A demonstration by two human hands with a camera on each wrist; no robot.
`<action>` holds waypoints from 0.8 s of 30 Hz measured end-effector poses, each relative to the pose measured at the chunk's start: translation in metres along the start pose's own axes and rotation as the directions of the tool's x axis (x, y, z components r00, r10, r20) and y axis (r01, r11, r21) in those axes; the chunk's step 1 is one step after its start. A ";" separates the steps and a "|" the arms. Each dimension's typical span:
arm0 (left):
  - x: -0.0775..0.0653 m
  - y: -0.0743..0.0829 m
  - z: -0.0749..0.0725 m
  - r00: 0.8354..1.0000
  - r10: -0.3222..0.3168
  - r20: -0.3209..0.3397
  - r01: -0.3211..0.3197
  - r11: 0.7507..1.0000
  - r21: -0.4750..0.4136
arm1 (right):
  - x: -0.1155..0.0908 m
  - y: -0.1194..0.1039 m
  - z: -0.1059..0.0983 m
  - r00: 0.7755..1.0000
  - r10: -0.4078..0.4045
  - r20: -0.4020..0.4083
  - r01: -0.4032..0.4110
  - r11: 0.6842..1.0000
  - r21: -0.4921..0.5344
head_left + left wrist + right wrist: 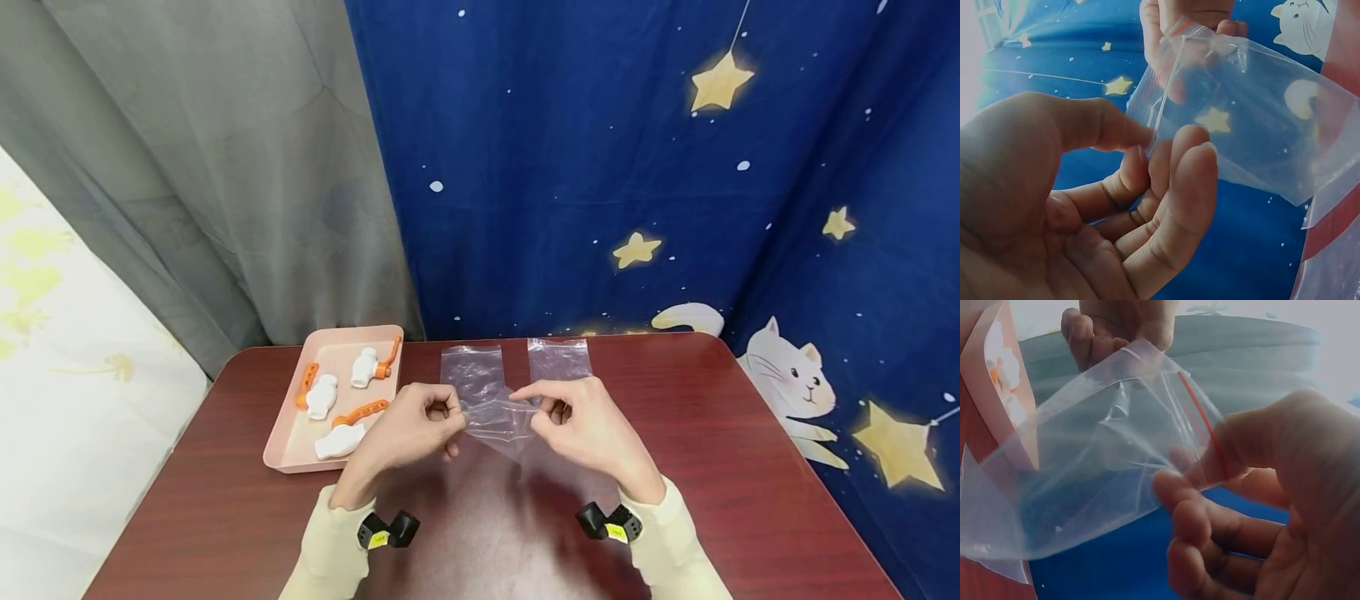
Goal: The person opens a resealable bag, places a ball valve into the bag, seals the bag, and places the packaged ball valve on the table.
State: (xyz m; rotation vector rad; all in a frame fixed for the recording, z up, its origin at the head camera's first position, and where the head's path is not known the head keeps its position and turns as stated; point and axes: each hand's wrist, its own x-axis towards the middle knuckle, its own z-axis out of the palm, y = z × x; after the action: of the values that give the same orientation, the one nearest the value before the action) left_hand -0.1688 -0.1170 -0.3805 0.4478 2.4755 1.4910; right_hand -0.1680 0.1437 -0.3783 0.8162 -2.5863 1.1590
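Clear bag (498,421) stretched between two pinching hands

The only markings I pick up from here are the yellow labels (378,540) on the black wrist devices (390,531), one at each cuff; their print is too small for me to read. On my head view, the left hand (420,421) pinches one end of the bag's edge between thumb and forefinger, its other fingers bent. The right hand (588,421) grips the opposite end between its thumb and fingers. The bag hangs between them, over the table (750,458); I can't tell whether its lower end touches the wood.

My wrist views give me something that the head view loses: a red line (1200,415) along the bag's edge, running down to the right hand's fingers. Through the film I see the curtain (562,167) behind.

The head view, in turn, shows me the layout. Two more clear bags lie flat toward the far edge, one (472,367) just left of the other (561,358). To the left sits a pink tray (292,442) with three white pieces (322,397), each with an orange handle (362,412); the left wrist overlaps its near right corner in that view. The right wrist view catches only part of the tray, blurred.
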 end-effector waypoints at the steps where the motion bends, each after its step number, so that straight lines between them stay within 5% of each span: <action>1: 0.000 0.000 0.000 1.000 0.011 0.003 -0.011 1.000 -0.002 | 0.000 0.000 0.000 1.000 0.003 -0.003 -0.003 1.000 0.014; 11: 0.003 -0.003 0.000 0.996 0.076 0.043 -0.074 0.996 -0.040 | 0.002 0.006 0.000 0.991 0.119 -0.069 -0.111 0.988 0.111; 19: 0.005 -0.009 0.000 0.991 0.128 0.029 -0.126 0.991 -0.050 | 0.005 0.012 -0.002 0.975 0.203 -0.095 -0.179 0.960 0.215; 24: 0.005 -0.017 -0.008 0.991 0.129 -0.024 -0.128 0.992 0.017 | 0.005 0.015 -0.002 0.963 0.244 -0.112 -0.211 0.947 0.243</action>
State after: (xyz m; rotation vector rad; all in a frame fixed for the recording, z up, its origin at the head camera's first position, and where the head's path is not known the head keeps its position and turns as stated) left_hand -0.1791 -0.1293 -0.3921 0.6057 2.5215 1.5347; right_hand -0.1802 0.1515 -0.3844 0.4596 -2.5110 1.5436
